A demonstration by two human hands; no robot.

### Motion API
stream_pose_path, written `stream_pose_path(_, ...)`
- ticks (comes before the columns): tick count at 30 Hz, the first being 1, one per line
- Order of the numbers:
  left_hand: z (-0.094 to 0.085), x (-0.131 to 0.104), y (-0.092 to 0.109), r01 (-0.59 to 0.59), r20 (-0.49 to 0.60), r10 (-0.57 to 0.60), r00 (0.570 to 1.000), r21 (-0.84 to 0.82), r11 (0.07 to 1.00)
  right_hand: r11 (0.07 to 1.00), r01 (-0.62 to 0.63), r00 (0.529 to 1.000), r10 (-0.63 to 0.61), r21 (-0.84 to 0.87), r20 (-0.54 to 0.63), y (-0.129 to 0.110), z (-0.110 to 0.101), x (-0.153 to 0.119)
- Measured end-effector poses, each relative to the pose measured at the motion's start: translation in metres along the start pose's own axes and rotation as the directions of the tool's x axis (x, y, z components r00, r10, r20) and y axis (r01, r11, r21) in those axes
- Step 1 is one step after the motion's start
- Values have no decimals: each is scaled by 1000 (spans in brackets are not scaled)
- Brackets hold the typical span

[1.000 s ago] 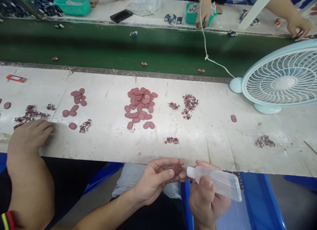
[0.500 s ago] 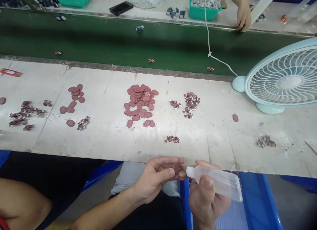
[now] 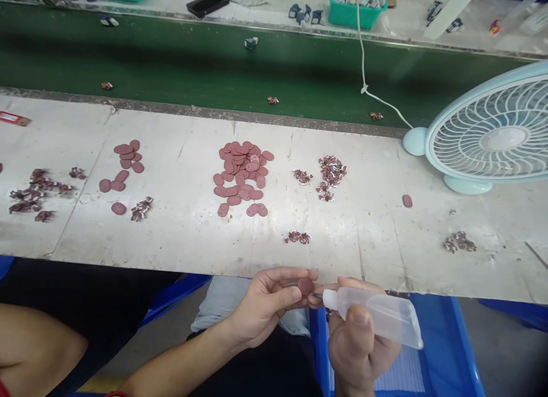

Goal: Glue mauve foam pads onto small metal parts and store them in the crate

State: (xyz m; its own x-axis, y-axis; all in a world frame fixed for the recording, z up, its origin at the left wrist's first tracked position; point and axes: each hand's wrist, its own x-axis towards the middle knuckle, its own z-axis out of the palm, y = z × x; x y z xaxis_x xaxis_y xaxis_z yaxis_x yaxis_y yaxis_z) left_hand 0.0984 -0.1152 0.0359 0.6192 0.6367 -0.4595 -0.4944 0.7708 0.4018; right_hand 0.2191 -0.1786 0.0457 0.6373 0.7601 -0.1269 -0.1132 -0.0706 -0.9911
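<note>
Near the table's front edge, my left hand [image 3: 261,308] pinches a reddish-brown disc [image 3: 305,286] between thumb and fingers. My right hand [image 3: 362,334] is wrapped round a translucent squeeze bottle [image 3: 385,317] with a white cap, its thin dark tip pointing left, at the disc's lower right edge. Whether the tip touches the disc is too small to tell. Beyond my hands lie a large pile of reddish-brown oval discs [image 3: 242,169], a small row of brown-and-white pieces [image 3: 297,237] and a bigger cluster of such pieces [image 3: 331,174].
A pale blue fan [image 3: 500,140] stands at the right. Behind the white table [image 3: 184,231] runs a green belt [image 3: 180,60] carrying small pieces. A blue crate [image 3: 449,340] is below my right hand. At the lower left is another person's arm [image 3: 38,345].
The other person's hand at the far side has gone from view. The pieces on the green belt have shifted right. My hands keep nearly the same pose, with the disc and bottle still held.
</note>
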Motion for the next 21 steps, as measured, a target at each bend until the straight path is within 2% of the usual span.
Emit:
stream_pose_path(2, -1, 0, 0, 0, 4, 0, 1000, 2, 1000, 998, 53, 996, -51, 21, -75, -10, 4, 5)
stream_pose_path(4, -2, 0, 2, -5, 6, 5, 1000, 5, 1000, 981, -65, 997, 73, 184, -40, -20, 3, 16)
stream_pose_path(6, -2, 0, 5, -8, 0, 8, 1000, 9, 1000, 861, -262, 964, 255, 436, 75, -26, -6, 36)
stream_pose_path(7, -3, 0, 7, -9, -5, 9, 1000, 10, 1000, 741, -364, 929, 330, 563, 167, -26, -13, 48)
stream_pose_path(8, -3, 0, 9, -12, -10, 12, 1000, 9, 1000, 582, -451, 888, 373, 676, 271, -22, -21, 61)
stream_pose_path(9, -3, 1, 11, -15, -14, 15, 1000, 9, 1000, 386, -529, 838, 379, 756, 393, -16, -28, 75)
stream_pose_path(11, -5, 3, 15, -26, -20, 27, 999, 20, 999, 6, -651, 728, 290, 759, 621, 3, -37, 100)
stream_pose_path(12, -7, 4, 17, -33, -25, 34, 999, 32, 999, -113, -691, 681, 227, 714, 696, 13, -39, 110)
stream_pose_path(13, -9, 5, 19, -43, -35, 44, 998, 49, 998, -175, -719, 648, 180, 673, 740, 21, -39, 116)
stream_pose_path(15, -15, 6, 23, -67, -72, 73, 995, 94, 993, -174, -742, 632, 144, 648, 762, 31, -37, 117)
stream_pose_path(18, -31, 10, 31, -88, -134, 113, 985, 180, 980, -85, -733, 660, 153, 675, 736, 20, -42, 95)
stream_pose_path(19, -37, 12, 35, -92, -146, 124, 981, 210, 973, -15, -736, 666, 168, 677, 727, 9, -47, 87)
stream_pose_path(20, -44, 14, 38, -97, -151, 135, 979, 239, 966, 120, -740, 672, 187, 662, 717, -4, -52, 80)
stream_pose_path(21, -49, 16, 42, -103, -146, 145, 979, 266, 959, 305, -725, 683, 208, 617, 700, -19, -58, 79)
